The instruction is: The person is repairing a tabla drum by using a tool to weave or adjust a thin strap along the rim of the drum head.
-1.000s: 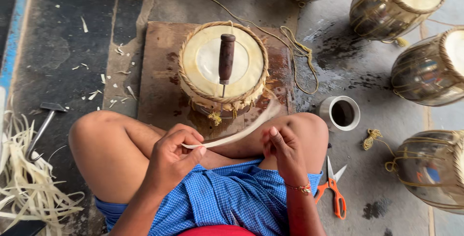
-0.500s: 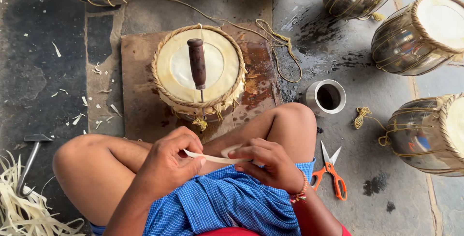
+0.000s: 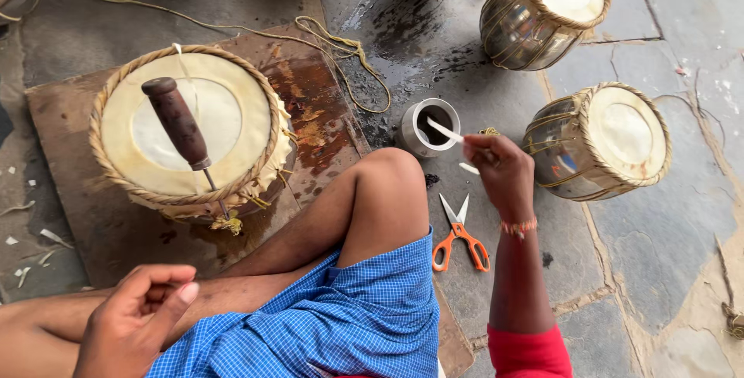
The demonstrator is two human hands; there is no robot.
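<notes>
My right hand point(image 3: 502, 169) is stretched out over my knee and pinches a pale hide strip point(image 3: 445, 130), whose tip dips into a small metal cup point(image 3: 428, 125) on the stone floor. My left hand point(image 3: 139, 317) rests empty and loosely curled on my left leg. In front of me a small drum point(image 3: 186, 126) with a cream skin and braided rim sits on a wooden board point(image 3: 322, 115). A wooden-handled awl point(image 3: 180, 124) sticks in the drum's lacing and leans across the skin.
Orange-handled scissors point(image 3: 459, 237) lie on the floor beside my right forearm. Two metal-bodied drums stand at the right point(image 3: 601, 142) and upper right point(image 3: 542, 10), more at the top edge. A yellowish cord point(image 3: 341, 45) trails over the board. Hide scraps point(image 3: 31, 246) lie at the left.
My right hand has left my lap and carried the strip out to the metal cup. My left hand has let go of the strip. The view has swung to the right.
</notes>
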